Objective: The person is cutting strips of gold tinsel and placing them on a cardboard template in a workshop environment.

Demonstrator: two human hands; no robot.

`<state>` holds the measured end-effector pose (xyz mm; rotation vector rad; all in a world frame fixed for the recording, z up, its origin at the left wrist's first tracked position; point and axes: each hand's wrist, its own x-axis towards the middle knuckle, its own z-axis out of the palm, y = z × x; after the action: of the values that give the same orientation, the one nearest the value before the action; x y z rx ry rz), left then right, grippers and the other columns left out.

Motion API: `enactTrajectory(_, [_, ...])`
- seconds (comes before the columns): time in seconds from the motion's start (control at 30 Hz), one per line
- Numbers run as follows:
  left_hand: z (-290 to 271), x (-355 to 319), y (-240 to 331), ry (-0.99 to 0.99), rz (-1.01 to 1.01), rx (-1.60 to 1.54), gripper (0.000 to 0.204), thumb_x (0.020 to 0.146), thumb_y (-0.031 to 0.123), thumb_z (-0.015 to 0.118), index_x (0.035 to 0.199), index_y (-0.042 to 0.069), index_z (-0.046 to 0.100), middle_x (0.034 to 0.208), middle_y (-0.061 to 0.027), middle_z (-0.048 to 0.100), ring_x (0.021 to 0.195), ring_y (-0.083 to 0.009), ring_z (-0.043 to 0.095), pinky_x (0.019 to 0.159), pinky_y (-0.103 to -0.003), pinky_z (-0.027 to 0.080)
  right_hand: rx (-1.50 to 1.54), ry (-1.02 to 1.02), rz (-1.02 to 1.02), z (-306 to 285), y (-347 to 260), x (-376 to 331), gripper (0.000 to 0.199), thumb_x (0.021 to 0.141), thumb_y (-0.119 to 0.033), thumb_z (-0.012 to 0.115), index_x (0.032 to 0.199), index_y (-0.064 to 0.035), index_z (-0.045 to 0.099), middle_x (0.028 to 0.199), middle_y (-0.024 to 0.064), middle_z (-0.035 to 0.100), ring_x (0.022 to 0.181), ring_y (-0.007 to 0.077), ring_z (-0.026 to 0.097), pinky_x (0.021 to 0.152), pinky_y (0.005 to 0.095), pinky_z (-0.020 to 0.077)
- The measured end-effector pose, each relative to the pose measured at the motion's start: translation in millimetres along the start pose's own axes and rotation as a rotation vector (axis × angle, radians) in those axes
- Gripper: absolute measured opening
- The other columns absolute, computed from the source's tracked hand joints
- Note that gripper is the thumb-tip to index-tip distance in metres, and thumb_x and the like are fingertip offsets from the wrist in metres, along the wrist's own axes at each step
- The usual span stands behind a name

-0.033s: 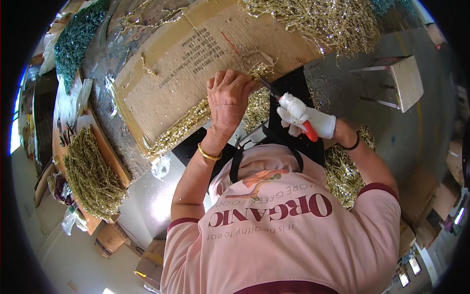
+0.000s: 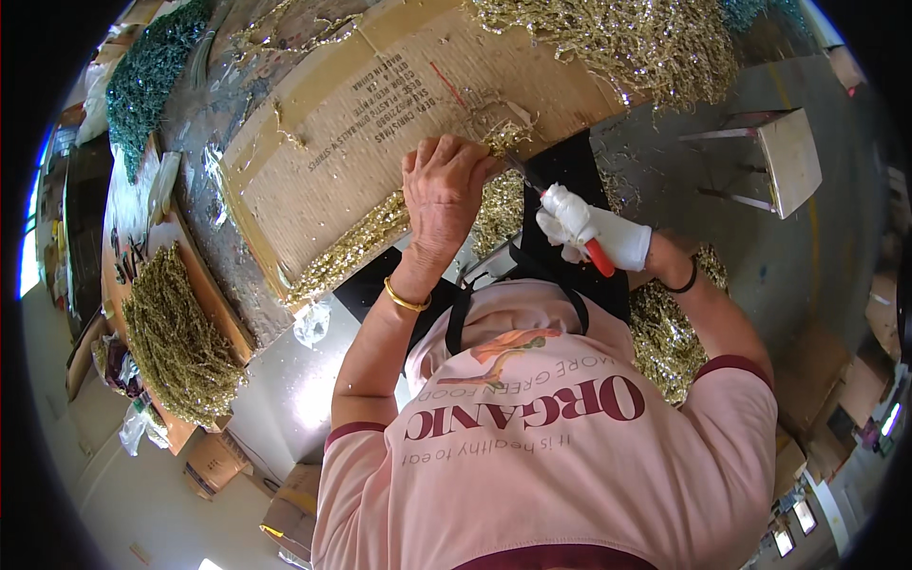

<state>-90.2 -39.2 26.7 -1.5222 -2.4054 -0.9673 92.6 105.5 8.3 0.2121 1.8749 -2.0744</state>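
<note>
My bare left hand (image 2: 442, 185), with a gold bangle at its wrist, is closed at the near edge of the cardboard, fingers curled round a glittery gold spray (image 2: 356, 242). The spray runs out to the lower left, and gold ends (image 2: 508, 138) show beyond my fingertips. My right hand (image 2: 579, 228), in a white glove with wrapped fingers, is shut on red-handled pliers (image 2: 599, 256). Their dark jaws point at the gold ends beside my left fingertips; whether they grip anything is too small to tell. More gold sprays (image 2: 499, 209) lie below my hands.
The large cardboard sheet (image 2: 351, 123) covers the worktop before me. A big gold heap (image 2: 627, 43) lies at its far right, a green bunch (image 2: 152, 81) far left. Another gold bunch (image 2: 180, 342) rests on a side board at left. A stool (image 2: 793, 161) stands at right.
</note>
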Motion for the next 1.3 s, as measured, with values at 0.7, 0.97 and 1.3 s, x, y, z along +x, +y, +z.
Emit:
enactTrajectory(0.7, [3,-7,-6,0.033,0.032,-0.018,0.016,0.068,0.015,0.069,0.083,0.014,0.062,0.082,0.0028,0.056,0.076,-0.0184,0.05,0.069,-0.033,0.036,-0.713,0.351,0.547,47,-48,21,0.047,0.077,-0.039,0.058,0.096,0.0011,0.045,0.092,0.0243,0.059,0.085,0.0373,0.06,0.073,0.0431,0.0484])
enactTrajectory(0.97, [3,-6,-8,0.026,0.054,-0.05,0.018,0.068,0.013,0.07,0.084,0.015,0.062,0.084,0.0028,0.057,0.077,-0.0182,0.05,0.069,-0.032,0.036,-0.694,0.461,0.469,47,-32,22,0.034,0.08,-0.034,0.051,0.089,-0.0014,0.05,0.079,0.0227,0.061,0.078,0.0369,0.061,0.068,0.0437,0.0489])
enactTrajectory(1.3, [2,-3,-7,0.016,0.05,-0.073,0.016,0.068,0.013,0.07,0.082,0.014,0.062,0.085,0.0025,0.058,0.077,-0.0191,0.05,0.069,-0.033,0.035,-0.82,0.464,0.197,43,3,17,0.025,0.079,-0.03,0.051,0.081,-0.0045,0.053,0.075,0.0206,0.061,0.073,0.0378,0.06,0.061,0.0448,0.0486])
